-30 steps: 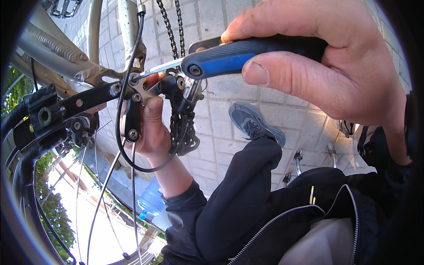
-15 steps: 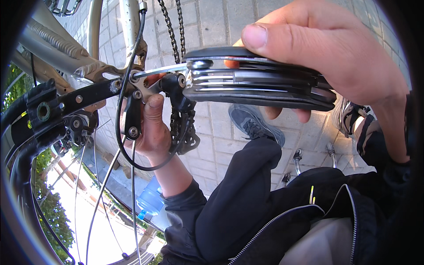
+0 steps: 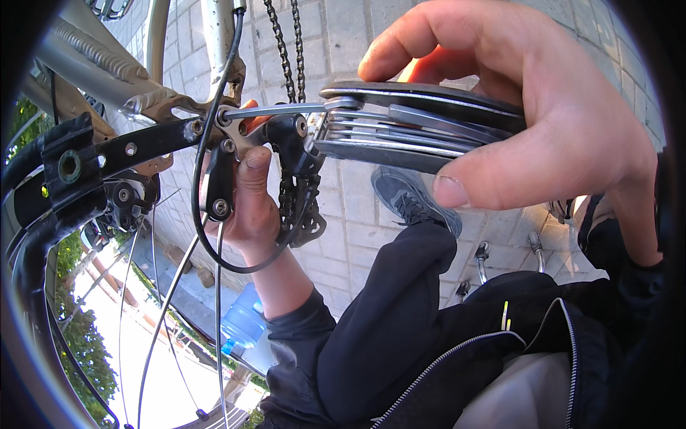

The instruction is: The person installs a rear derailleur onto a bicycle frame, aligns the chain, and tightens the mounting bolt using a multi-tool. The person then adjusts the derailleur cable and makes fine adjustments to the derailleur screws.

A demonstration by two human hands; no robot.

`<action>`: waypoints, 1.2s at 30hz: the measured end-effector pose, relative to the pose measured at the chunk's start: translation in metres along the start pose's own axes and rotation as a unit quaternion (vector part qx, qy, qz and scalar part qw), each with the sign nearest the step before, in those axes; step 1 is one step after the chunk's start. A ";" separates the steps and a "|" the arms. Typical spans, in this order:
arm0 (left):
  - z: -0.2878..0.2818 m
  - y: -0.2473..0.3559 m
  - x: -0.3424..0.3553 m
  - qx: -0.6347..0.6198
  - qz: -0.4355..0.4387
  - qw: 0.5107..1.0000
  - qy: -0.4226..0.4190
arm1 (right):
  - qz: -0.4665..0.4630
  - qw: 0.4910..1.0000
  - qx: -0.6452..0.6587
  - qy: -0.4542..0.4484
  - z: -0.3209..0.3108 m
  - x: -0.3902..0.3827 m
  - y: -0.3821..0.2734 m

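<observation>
My right hand (image 3: 564, 121) grips a black and silver folding multi-tool (image 3: 421, 129), fingertips along its upper side and thumb against its lower side. One thin hex key (image 3: 275, 109) is swung out from it and reaches left to a bolt (image 3: 224, 114) at the bike's rear dropout; whether its tip sits fully inside cannot be told. Below the bolt, my left hand (image 3: 250, 200) closes round the rear derailleur (image 3: 289, 143) from behind, thumb upright against its silver bracket. Part of those fingers is hidden behind the metal. A black cable housing (image 3: 196, 214) loops in front of this hand.
The silver bike frame (image 3: 100, 61) and a black fender strut (image 3: 143, 146) fill the upper left. Wheel spokes (image 3: 171, 286) run below. A chain (image 3: 286, 53) hangs over grey paving (image 3: 350, 214). A blue water jug (image 3: 243, 318) stands beyond my left forearm.
My right hand has turned on the multi-tool: the thumb went from its top to its lower side, with the fingers now above. The tool and bike parts shifted slightly rightward in view.
</observation>
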State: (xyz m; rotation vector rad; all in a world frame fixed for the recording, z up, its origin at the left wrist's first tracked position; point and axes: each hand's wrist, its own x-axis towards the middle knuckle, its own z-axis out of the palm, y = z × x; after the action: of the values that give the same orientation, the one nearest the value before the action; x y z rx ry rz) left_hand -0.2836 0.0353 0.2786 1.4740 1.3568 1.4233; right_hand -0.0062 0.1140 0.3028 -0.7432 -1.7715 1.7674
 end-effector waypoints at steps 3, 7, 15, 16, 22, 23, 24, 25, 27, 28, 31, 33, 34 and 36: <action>0.010 0.003 0.002 0.002 -0.011 0.999 0.048 | -0.006 1.000 -0.014 0.013 0.005 -0.001 0.001; -0.003 0.003 0.001 0.094 0.042 0.995 0.016 | -0.101 0.987 -0.127 -0.010 0.003 0.003 0.003; -0.009 0.005 0.000 0.137 0.039 0.989 -0.024 | -0.125 0.987 -0.100 -0.033 -0.002 0.013 0.008; -0.008 0.005 0.001 0.130 0.037 0.990 -0.024 | -0.106 0.989 -0.094 -0.037 -0.004 0.014 0.005; -0.006 0.004 -0.001 0.122 0.049 0.991 -0.010 | 0.029 0.995 -0.014 -0.091 -0.019 0.022 -0.006; -0.007 0.004 0.000 0.125 0.052 0.991 -0.013 | 0.054 0.994 0.002 -0.099 -0.022 0.024 -0.009; -0.006 0.005 0.000 0.117 0.049 0.992 -0.013 | 0.078 0.991 0.016 -0.107 -0.022 0.026 -0.012; -0.006 0.005 -0.001 0.112 0.045 0.993 -0.011 | 0.093 0.988 0.030 -0.116 -0.025 0.029 -0.010; -0.006 0.008 -0.004 0.089 0.029 0.996 -0.003 | 0.116 0.983 0.051 -0.135 -0.027 0.035 -0.010; -0.004 0.007 -0.003 0.074 0.026 0.997 -0.005 | 0.126 0.981 0.056 -0.135 -0.028 0.035 -0.011; -0.004 0.004 -0.001 0.060 0.032 0.998 -0.019 | 0.138 0.980 0.061 -0.133 -0.031 0.035 -0.012; -0.006 0.002 -0.002 0.065 0.041 0.997 -0.022 | 0.137 0.979 0.063 -0.134 -0.030 0.036 -0.009; -0.007 0.001 -0.001 0.072 0.049 0.996 -0.023 | 0.136 0.980 0.064 -0.134 -0.030 0.036 -0.011; -0.010 -0.002 -0.002 0.102 0.065 0.992 -0.019 | 0.132 0.981 0.061 -0.131 -0.028 0.034 -0.010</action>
State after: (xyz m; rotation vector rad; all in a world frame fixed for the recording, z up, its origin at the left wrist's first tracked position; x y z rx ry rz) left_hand -0.2930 0.0321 0.2774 1.7404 1.4404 1.3600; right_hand -0.0113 0.1581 0.3130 -0.7521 -1.7734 2.2173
